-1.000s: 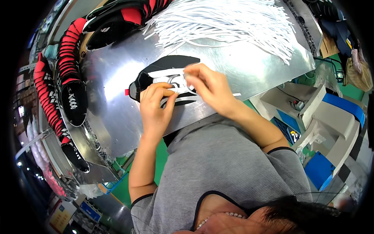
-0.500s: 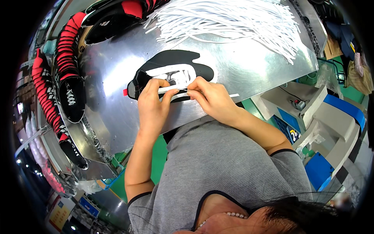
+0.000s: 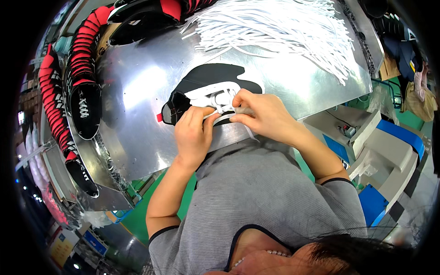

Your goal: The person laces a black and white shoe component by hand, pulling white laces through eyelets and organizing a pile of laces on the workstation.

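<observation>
A black shoe upper with a white eyelet panel and a small red heel tab lies flat on the metal table. Over its near edge, my left hand pinches a white shoelace between thumb and forefinger. My right hand is closed on the same lace, right beside the left fingertips at the eyelets. Its fingers are slightly blurred and cover part of the panel. One loose lace end hangs below the right hand, toward my body.
A large pile of white laces spreads across the far side of the metal table. Nested black and red shoe uppers line the left, with more black uppers at the far left. A grey and blue plastic bin stands at right.
My right hand has closed in on the eyelets beside my left. The lace end that stuck out rightward now hangs down toward my body. The whole view has shifted slightly.
</observation>
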`<state>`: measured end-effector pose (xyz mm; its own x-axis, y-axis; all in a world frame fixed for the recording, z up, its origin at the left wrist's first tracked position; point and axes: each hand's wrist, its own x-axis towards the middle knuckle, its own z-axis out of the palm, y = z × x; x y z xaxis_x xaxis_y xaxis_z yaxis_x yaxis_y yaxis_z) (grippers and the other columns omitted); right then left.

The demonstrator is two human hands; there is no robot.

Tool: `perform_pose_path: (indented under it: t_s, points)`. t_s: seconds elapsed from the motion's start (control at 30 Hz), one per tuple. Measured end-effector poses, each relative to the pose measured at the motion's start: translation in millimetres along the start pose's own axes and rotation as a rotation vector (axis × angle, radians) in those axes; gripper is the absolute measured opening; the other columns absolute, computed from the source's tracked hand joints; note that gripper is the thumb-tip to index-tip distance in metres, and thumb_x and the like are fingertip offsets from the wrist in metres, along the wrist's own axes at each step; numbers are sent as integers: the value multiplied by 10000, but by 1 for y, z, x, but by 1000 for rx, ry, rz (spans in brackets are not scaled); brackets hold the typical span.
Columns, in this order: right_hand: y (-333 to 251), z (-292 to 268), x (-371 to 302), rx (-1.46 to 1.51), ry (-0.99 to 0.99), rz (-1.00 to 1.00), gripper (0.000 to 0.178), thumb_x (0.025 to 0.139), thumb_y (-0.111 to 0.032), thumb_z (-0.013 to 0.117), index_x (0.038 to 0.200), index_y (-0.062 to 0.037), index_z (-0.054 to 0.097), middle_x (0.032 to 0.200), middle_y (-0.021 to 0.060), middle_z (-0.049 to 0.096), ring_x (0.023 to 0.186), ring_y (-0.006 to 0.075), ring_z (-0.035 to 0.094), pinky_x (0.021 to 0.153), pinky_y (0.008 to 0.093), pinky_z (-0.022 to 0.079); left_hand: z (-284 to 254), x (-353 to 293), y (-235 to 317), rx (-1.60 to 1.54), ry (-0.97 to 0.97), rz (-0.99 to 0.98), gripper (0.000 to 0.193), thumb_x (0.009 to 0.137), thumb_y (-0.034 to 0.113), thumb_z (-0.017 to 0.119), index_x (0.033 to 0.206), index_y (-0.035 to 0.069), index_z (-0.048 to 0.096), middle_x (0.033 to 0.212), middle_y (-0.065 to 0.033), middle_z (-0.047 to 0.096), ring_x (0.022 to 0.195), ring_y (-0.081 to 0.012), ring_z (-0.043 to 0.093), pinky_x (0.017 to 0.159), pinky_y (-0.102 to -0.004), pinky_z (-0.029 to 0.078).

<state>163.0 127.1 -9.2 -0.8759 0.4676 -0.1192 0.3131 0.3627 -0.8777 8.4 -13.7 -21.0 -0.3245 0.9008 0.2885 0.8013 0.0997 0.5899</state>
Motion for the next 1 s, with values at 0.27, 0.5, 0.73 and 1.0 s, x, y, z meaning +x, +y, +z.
perform_pose_path:
  t_s: [0.27, 0.5, 0.73, 1.0]
  points:
    - [-6, 17, 34, -204, -9, -276, 162, 906, -163, 610, 1031, -60, 621, 787, 119, 676, 700, 323, 658, 605, 407, 497, 5, -8, -9, 26, 117, 250, 202, 758, -21, 767, 859, 40, 603, 795, -84, 638, 685, -268, 610, 603, -358, 466]
    - [-2, 15, 25, -155, -14, -121, 199, 889, -183, 665, 1042, -55, 671, 773, 123, 695, 657, 270, 667, 618, 366, 507, 9, -15, -17, 15, 138, 296, 230, 748, -31, 770, 882, 49, 601, 802, -74, 648, 682, -251, 611, 600, -344, 465]
    - [-5, 11, 29, 360, 57, -31, 222, 869, -78, 702, 1087, -41, 700, 925, 57, 730, 800, 136, 688, 721, 273, 539, 5, -9, -10, -78, 56, 256, 208, 753, -24, 762, 868, 37, 599, 791, -80, 630, 680, -263, 598, 599, -354, 459]
    - [1, 14, 47, 571, 201, -47, 180, 894, -55, 689, 1067, -6, 689, 927, 43, 696, 909, 103, 655, 854, 257, 525, 1, -7, -6, -266, -56, -55, 386, 807, 76, 780, 1093, 16, 527, 882, -140, 671, 812, -285, 678, 672, -352, 530]
